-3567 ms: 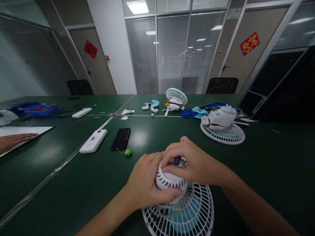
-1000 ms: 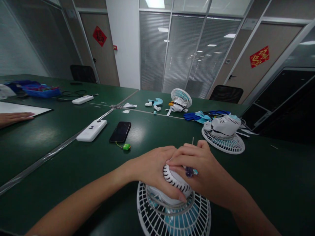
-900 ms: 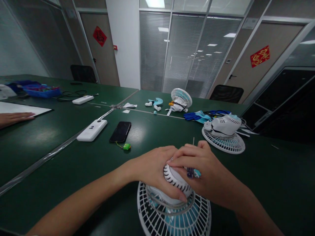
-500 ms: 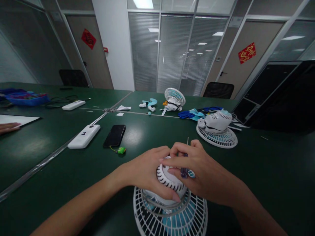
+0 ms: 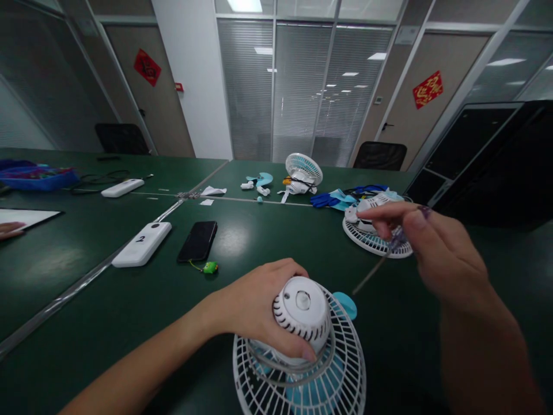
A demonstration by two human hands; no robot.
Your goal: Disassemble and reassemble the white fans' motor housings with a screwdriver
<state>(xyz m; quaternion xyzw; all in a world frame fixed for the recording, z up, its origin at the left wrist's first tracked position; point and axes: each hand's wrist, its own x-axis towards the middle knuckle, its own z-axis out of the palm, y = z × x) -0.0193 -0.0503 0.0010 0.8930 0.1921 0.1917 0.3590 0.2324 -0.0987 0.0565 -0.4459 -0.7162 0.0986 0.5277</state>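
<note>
A white fan [image 5: 303, 311] lies grille-down on the green table, its round motor housing facing up and light blue blades showing through the grille. My left hand [image 5: 263, 308] is wrapped around the left side of the housing. Raised to the right of the fan, my right hand [image 5: 444, 253] grips a screwdriver [image 5: 396, 237] with a purplish clear handle; its thin shaft points down and left, touching nothing. A small light blue round part [image 5: 345, 305] shows on the table at the grille's right edge.
A second fan [image 5: 375, 245] lies behind my right hand, a third fan [image 5: 303, 173] farther back. Blue gloves [image 5: 325, 200], a phone [image 5: 197, 241] and a white device [image 5: 142, 245] are on the table [image 5: 259, 242]. A person's hand [image 5: 9, 230] shows at far left.
My right hand has moved off the housing, up and to the right with the screwdriver, uncovering the housing's top and the blue part. My left hand has stayed on the fan.
</note>
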